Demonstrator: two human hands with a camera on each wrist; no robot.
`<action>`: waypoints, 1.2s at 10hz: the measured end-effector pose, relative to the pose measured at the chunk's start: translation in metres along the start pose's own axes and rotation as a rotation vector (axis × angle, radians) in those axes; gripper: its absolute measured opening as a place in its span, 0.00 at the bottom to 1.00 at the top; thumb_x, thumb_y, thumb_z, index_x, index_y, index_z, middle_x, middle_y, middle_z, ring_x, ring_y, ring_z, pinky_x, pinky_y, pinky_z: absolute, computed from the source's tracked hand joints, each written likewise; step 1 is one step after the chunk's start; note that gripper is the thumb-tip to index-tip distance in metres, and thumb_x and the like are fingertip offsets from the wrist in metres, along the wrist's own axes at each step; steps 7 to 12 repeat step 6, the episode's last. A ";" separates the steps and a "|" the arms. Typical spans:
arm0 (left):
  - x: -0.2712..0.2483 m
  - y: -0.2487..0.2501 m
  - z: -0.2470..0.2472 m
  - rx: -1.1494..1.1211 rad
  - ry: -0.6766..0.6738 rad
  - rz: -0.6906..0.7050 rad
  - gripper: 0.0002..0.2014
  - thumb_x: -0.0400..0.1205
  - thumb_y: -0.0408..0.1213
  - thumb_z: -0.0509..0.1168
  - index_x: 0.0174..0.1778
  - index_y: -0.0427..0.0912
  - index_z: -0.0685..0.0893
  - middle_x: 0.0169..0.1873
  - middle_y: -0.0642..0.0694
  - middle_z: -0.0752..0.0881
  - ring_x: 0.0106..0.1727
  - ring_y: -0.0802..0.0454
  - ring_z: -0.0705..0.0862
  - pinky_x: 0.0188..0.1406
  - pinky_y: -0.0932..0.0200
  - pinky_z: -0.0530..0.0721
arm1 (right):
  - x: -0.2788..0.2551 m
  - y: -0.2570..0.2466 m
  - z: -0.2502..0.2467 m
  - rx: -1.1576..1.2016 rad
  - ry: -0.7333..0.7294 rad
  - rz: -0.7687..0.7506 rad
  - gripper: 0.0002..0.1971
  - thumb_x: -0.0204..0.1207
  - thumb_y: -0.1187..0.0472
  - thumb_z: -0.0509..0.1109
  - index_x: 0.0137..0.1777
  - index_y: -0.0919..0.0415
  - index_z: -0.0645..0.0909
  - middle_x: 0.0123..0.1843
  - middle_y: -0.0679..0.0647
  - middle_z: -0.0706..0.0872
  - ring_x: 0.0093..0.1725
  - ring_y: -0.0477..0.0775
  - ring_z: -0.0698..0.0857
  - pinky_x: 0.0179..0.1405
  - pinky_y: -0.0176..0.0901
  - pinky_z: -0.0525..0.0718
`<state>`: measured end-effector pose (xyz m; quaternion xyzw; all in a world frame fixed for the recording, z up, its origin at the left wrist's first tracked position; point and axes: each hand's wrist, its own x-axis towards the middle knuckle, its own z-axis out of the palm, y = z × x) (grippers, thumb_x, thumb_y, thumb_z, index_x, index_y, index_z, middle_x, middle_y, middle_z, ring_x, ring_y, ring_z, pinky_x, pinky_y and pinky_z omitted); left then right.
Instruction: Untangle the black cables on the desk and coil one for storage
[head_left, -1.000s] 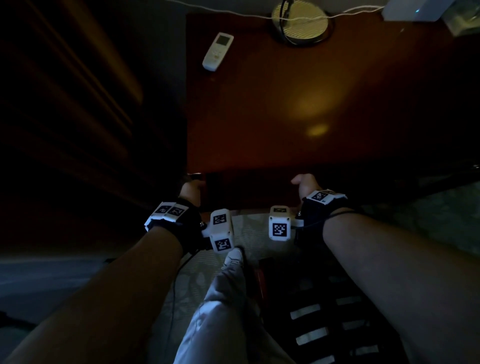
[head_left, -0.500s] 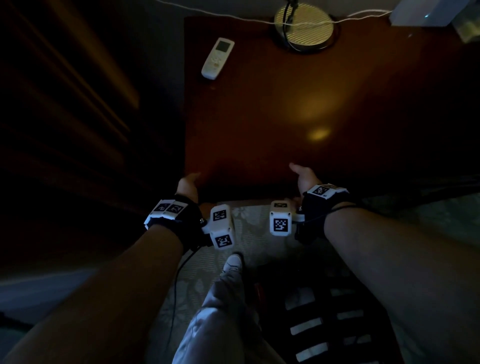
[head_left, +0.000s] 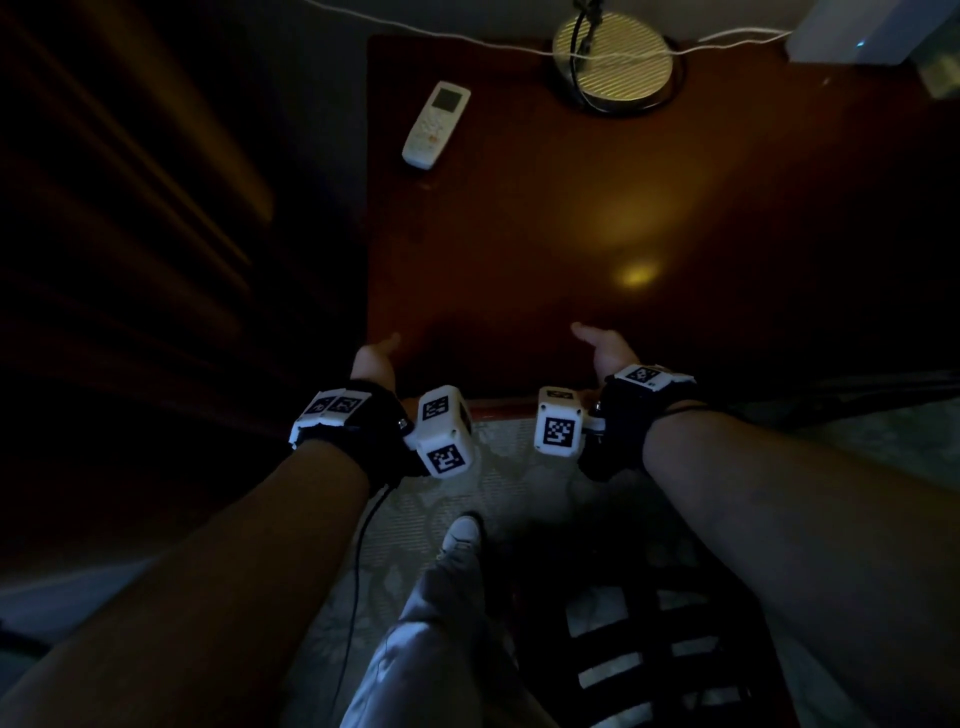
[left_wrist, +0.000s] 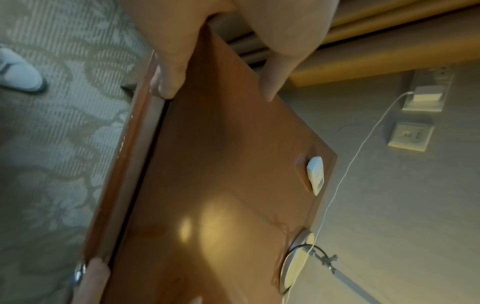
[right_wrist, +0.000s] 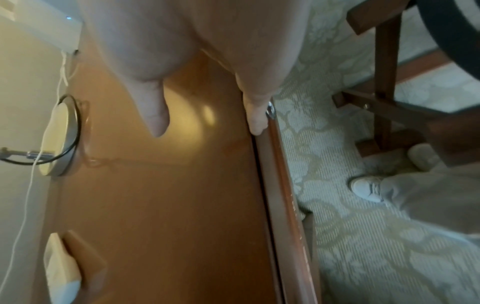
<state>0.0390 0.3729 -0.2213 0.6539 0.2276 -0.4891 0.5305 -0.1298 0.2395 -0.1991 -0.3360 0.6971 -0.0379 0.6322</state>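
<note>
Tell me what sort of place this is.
Probably a hotel room: patterned carpet, a glossy wooden desk holding an air-conditioner remote and a round lamp base, with wall sockets behind.

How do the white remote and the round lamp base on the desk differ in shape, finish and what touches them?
The white remote is a long, flat bar with a small screen; the lamp base is a round disc. The remote is plain white plastic, while the lamp base has a ribbed pale top and a metal rim. A white cable crosses over the lamp base and a stem rises from it; nothing touches the remote. Both sit near the far edge of the desk, away from both hands.
</note>
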 end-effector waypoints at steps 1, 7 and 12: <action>0.000 0.000 -0.001 0.007 0.005 0.015 0.22 0.81 0.43 0.66 0.68 0.35 0.76 0.42 0.38 0.81 0.34 0.42 0.83 0.26 0.55 0.80 | 0.005 0.001 0.001 -0.030 -0.018 -0.032 0.24 0.80 0.51 0.67 0.75 0.54 0.73 0.78 0.66 0.67 0.54 0.64 0.79 0.48 0.58 0.82; -0.074 0.052 0.022 0.338 -0.059 0.263 0.18 0.87 0.28 0.54 0.72 0.26 0.74 0.72 0.33 0.72 0.74 0.35 0.70 0.71 0.44 0.70 | -0.041 -0.041 0.009 -0.227 -0.054 -0.210 0.20 0.86 0.67 0.57 0.76 0.71 0.70 0.77 0.69 0.71 0.75 0.68 0.72 0.70 0.55 0.72; -0.074 0.052 0.022 0.338 -0.059 0.263 0.18 0.87 0.28 0.54 0.72 0.26 0.74 0.72 0.33 0.72 0.74 0.35 0.70 0.71 0.44 0.70 | -0.041 -0.041 0.009 -0.227 -0.054 -0.210 0.20 0.86 0.67 0.57 0.76 0.71 0.70 0.77 0.69 0.71 0.75 0.68 0.72 0.70 0.55 0.72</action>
